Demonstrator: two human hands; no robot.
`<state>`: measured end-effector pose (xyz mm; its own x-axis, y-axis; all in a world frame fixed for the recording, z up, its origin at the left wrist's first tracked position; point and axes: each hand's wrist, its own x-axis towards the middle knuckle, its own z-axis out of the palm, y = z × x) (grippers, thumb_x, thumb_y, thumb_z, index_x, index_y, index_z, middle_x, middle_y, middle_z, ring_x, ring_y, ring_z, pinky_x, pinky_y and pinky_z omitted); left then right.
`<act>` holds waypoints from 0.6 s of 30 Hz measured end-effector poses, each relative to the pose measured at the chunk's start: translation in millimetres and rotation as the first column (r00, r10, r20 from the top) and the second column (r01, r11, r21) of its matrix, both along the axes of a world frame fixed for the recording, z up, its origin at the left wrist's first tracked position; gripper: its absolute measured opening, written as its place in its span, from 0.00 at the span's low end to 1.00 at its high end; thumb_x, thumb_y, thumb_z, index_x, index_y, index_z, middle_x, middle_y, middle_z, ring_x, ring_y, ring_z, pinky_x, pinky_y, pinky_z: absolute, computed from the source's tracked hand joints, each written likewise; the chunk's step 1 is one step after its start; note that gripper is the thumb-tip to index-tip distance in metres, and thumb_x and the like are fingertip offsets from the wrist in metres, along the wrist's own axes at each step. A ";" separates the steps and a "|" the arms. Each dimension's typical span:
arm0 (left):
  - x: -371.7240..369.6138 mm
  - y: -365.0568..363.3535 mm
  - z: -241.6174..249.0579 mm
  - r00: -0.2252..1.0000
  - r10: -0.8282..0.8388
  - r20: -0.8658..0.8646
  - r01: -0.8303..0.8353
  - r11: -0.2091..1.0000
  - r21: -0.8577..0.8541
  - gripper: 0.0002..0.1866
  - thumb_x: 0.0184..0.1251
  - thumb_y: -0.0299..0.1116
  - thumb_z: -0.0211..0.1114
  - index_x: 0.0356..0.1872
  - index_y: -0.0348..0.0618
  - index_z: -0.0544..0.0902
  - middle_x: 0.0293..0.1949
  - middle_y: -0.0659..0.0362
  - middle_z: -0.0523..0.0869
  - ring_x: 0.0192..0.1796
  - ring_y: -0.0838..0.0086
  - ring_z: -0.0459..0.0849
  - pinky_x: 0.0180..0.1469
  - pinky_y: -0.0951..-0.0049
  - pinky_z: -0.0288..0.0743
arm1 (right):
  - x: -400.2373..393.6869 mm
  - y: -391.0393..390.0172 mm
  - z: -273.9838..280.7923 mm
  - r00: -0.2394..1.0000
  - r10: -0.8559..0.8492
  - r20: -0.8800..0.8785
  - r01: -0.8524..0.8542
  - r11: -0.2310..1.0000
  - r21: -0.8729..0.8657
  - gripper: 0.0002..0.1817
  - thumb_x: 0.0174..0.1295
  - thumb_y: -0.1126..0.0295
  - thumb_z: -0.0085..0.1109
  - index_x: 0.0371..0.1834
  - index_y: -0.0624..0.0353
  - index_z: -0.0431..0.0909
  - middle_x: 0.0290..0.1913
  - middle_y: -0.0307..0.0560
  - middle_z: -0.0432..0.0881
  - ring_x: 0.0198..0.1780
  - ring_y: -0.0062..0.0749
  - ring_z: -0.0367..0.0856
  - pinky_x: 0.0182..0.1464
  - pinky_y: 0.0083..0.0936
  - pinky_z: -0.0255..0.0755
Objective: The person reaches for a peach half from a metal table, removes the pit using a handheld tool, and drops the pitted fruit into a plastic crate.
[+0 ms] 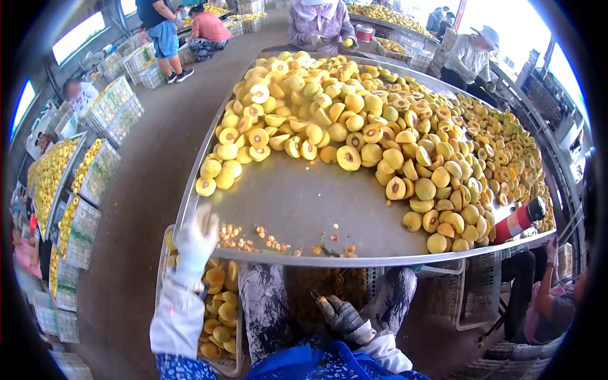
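Observation:
My left hand, in a white glove, is over the table's left front corner, above a crate. Its fingers look apart, and I see nothing in them. Low between my knees, my right hand, in a grey glove, is closed around a small dark-tipped tool, mostly hidden by the fingers. Halved yellow peaches, some showing brown centres, are heaped along the metal table's far and right sides. Small pits and scraps lie near its front edge, beside my left hand.
A crate of peach halves stands below the table's left corner. A red and black cylindrical container lies at the right corner. Across the table a person holds a fruit. Stacked crates line the left; other people sit around.

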<state>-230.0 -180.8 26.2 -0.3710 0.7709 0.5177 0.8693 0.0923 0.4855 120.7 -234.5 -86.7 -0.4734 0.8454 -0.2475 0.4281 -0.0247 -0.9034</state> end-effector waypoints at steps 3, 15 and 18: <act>-14.4 119.8 0.6 0.905 -0.088 -0.416 0.085 0.996 -0.025 0.29 0.59 0.41 0.61 0.62 0.47 0.68 0.54 0.45 0.76 0.45 0.53 0.82 0.44 0.61 0.78 | 6.6 2.2 -17.4 0.998 0.022 -0.063 -0.017 0.997 0.078 0.10 0.67 0.66 0.51 0.37 0.63 0.76 0.31 0.55 0.81 0.34 0.47 0.82 0.32 0.33 0.73; 1.0 266.9 -29.3 0.735 -0.384 -0.558 -0.018 0.813 -0.582 0.31 0.50 0.32 0.65 0.60 0.53 0.69 0.53 0.55 0.75 0.51 0.59 0.78 0.51 0.60 0.74 | 32.8 26.2 -15.2 0.997 0.071 0.042 -0.082 0.841 0.535 0.17 0.62 0.73 0.53 0.54 0.63 0.71 0.34 0.56 0.77 0.25 0.46 0.78 0.20 0.35 0.72; 12.9 230.4 -28.3 0.861 -0.301 -0.409 0.075 0.872 -0.484 0.27 0.51 0.34 0.65 0.56 0.49 0.71 0.43 0.54 0.81 0.39 0.61 0.82 0.41 0.62 0.77 | 30.0 18.8 -16.7 0.983 0.128 0.128 -0.157 0.954 0.256 0.22 0.63 0.62 0.50 0.59 0.57 0.69 0.45 0.61 0.74 0.36 0.57 0.78 0.35 0.45 0.73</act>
<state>-217.2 49.6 -2.1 -0.0014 0.9838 0.1795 0.9997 0.0059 -0.0246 150.7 -215.7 -103.4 -0.5761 0.8133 -0.0816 0.5061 0.2765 -0.8170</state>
